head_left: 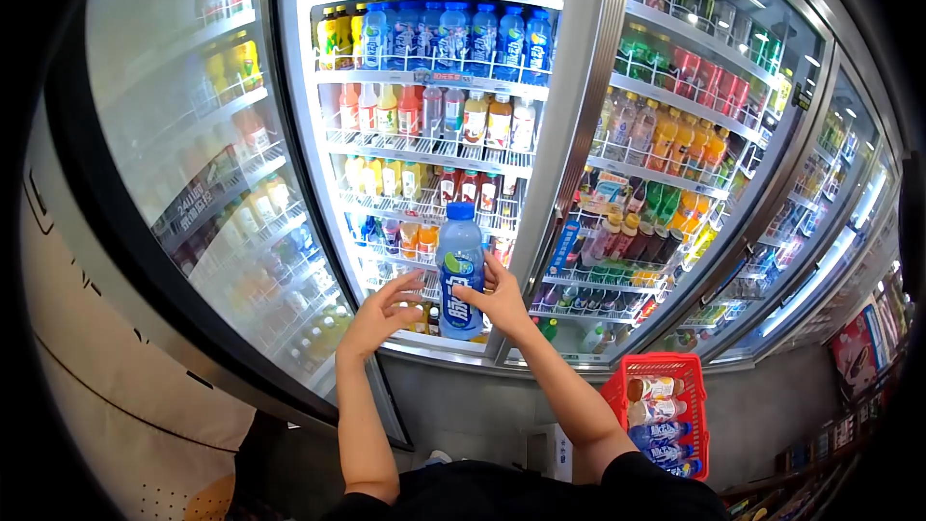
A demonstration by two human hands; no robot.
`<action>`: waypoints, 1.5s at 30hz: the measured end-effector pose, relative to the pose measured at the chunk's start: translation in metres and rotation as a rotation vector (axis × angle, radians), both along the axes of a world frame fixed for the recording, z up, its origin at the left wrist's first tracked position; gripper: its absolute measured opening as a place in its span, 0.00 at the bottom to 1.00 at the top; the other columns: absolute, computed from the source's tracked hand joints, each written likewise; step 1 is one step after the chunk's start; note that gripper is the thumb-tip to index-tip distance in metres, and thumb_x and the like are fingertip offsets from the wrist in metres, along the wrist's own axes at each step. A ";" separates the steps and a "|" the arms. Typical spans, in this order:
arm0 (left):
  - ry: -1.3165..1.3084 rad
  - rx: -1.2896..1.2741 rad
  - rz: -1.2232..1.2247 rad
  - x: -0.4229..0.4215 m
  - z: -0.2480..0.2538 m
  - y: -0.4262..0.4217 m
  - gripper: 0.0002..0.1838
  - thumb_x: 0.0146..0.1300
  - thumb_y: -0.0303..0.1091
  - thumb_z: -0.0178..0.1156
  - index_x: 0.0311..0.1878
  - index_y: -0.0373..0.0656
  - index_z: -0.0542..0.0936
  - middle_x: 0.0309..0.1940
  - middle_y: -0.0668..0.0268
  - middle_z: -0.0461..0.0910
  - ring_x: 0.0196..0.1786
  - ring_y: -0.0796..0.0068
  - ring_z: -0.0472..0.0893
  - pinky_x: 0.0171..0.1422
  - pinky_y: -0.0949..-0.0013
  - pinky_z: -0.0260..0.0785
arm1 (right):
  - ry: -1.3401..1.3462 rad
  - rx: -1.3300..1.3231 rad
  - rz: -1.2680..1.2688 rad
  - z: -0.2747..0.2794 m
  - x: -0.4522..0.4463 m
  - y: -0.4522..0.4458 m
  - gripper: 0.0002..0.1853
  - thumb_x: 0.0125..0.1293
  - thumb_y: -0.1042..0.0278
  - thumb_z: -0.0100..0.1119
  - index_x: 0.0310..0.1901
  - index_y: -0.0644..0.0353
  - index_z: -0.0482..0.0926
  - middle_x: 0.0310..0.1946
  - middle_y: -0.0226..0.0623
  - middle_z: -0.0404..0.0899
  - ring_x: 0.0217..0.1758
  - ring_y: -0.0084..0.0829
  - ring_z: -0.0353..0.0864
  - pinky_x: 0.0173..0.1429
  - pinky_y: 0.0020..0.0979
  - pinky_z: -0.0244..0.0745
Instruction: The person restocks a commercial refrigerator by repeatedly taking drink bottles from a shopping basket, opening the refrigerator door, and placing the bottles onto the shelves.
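A blue bottle (461, 265) with a blue cap and a white-lettered label stands upright in front of the open fridge. My right hand (494, 294) grips it from the right side, the thumb across the label. Just left of the bottle is my left hand (384, 313), its fingers spread and holding nothing. Behind both hands, the fridge shelves (434, 156) carry rows of drinks, with similar blue bottles (453, 36) on the second visible shelf.
The glass door (207, 164) stands open at the left. Closed fridge doors (666, 150) run along the right. On the floor at the lower right, a red basket (702, 425) holds several bottles. A white box (550, 452) lies near my body.
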State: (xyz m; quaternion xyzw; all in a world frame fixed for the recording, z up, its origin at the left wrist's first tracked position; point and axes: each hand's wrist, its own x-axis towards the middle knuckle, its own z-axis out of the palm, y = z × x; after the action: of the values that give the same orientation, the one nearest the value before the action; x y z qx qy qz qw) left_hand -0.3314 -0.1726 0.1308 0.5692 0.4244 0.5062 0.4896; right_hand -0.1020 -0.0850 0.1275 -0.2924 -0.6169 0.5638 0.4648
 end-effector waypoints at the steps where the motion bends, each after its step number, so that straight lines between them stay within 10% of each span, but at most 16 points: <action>1: 0.019 0.009 0.005 -0.005 0.002 0.008 0.40 0.62 0.30 0.70 0.76 0.43 0.65 0.66 0.60 0.73 0.62 0.68 0.76 0.64 0.63 0.74 | -0.003 -0.001 0.023 0.002 -0.007 0.002 0.49 0.57 0.68 0.78 0.75 0.70 0.57 0.58 0.46 0.79 0.59 0.31 0.80 0.64 0.33 0.76; 15: 0.470 0.133 -0.039 -0.013 0.044 0.112 0.47 0.52 0.33 0.76 0.72 0.34 0.62 0.58 0.54 0.78 0.55 0.63 0.80 0.59 0.61 0.76 | -0.005 0.135 -0.037 0.018 -0.050 0.050 0.51 0.58 0.64 0.76 0.77 0.66 0.53 0.64 0.47 0.74 0.62 0.32 0.78 0.68 0.36 0.73; 39: 0.277 0.278 0.292 -0.001 0.084 0.324 0.38 0.52 0.29 0.72 0.67 0.36 0.69 0.45 0.58 0.81 0.44 0.68 0.82 0.48 0.68 0.78 | -0.263 0.652 -0.327 0.097 -0.063 0.266 0.45 0.55 0.65 0.75 0.72 0.69 0.62 0.60 0.55 0.74 0.63 0.47 0.77 0.65 0.40 0.74; 45: 0.220 0.615 0.420 0.027 0.133 0.394 0.42 0.53 0.27 0.70 0.71 0.35 0.63 0.61 0.51 0.77 0.63 0.58 0.80 0.59 0.63 0.80 | -0.186 0.904 -0.342 0.158 -0.045 0.326 0.42 0.55 0.70 0.71 0.70 0.66 0.62 0.64 0.57 0.71 0.67 0.54 0.73 0.70 0.43 0.68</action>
State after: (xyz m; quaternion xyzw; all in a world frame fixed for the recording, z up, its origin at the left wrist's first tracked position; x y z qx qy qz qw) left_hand -0.3042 0.2214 0.2643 0.6412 0.4100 0.6349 0.1332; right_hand -0.1469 0.2408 0.2853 -0.2077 -0.7818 0.1268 0.5740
